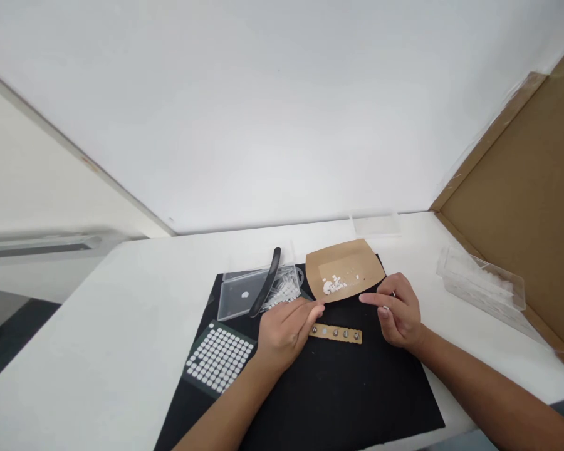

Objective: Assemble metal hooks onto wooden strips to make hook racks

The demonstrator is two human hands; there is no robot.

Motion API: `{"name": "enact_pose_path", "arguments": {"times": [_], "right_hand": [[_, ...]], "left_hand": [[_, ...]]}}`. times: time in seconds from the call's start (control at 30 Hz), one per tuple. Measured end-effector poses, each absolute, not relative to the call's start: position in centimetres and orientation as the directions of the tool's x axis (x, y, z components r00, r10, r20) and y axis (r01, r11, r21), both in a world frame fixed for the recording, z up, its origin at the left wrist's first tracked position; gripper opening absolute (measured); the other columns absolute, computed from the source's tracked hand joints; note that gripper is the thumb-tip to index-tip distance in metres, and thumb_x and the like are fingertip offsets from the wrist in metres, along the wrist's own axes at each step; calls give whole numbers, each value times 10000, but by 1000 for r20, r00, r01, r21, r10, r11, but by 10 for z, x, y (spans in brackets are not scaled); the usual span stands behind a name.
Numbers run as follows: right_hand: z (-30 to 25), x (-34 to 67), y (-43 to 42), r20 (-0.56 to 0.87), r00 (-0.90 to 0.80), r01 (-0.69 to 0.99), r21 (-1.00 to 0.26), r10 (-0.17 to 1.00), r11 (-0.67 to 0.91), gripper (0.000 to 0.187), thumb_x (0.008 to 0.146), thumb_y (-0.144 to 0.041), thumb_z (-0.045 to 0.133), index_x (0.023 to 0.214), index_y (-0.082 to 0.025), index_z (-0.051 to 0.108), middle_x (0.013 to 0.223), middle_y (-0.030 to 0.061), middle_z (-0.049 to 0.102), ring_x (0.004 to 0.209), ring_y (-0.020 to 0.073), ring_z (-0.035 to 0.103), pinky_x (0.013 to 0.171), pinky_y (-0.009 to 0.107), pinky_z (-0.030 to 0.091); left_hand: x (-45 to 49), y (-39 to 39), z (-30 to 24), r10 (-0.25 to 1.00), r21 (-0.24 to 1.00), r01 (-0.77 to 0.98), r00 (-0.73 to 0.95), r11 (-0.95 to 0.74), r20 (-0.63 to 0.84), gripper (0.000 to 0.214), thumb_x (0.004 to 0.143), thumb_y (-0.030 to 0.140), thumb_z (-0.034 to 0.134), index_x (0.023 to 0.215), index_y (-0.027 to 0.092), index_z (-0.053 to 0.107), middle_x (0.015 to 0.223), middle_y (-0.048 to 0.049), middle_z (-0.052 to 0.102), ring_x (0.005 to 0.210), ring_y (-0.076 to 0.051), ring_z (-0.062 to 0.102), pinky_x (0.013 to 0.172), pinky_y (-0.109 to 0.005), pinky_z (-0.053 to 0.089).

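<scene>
Resting on the strip, your left hand has a loose, empty grip; your right hand curls beside the card, its grip unclear.

No readable text, label, brand or number shows on anything here

Head camera looks forward-down, close over table.

Under left hand, strip end hidden; white bits too small.
</scene>
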State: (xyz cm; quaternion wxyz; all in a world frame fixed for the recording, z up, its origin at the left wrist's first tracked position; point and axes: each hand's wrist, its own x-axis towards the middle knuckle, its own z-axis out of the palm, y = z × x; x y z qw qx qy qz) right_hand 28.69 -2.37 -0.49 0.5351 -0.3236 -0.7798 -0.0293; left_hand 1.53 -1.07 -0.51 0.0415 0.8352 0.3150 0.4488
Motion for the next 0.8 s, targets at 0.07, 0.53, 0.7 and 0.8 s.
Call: {"name": "enact_pose_path", "arguments": {"times": [0.07,0.53,0.7,0.8], "right_hand": [[-5,288,-23,848,-236,567,-276,474,776,376,1018,-191,534,1301,-278,766,844,30,548,772,207,552,696,379,451],[-11,284,-22,851,-169,599,-312,497,737,478,960,-60,680,1368,-297,754,951,55,580,879,221,571,737,380,508],[-12,283,-20,848,-150,601,-330,509,728,459,960,-60,680,1354,-283,759,964,60,572,904,228,568,751,387,523],[-11,284,-18,847,-154,604,-326,508,727,441,968,-65,672,1349,-269,757,954,60,574,901,228,564,749,388,514]], "left_hand": [[15,-9,-7,618,384,530,385,-756,686,262,1098,165,541,915,176,729,716,-31,710,622,-152,660,623,-272,499],[11,-1,5,704,408,621,354,-669,616,259,1103,200,354,933,210,549,869,-77,617,774,-215,613,693,-330,505],[14,3,3,682,310,678,387,-667,620,174,1087,184,443,972,194,573,956,-99,647,862,-223,664,695,-301,546],[15,6,-2,669,269,699,391,-662,632,132,1086,208,521,1012,183,628,978,-101,674,877,-214,692,671,-261,554]]}}
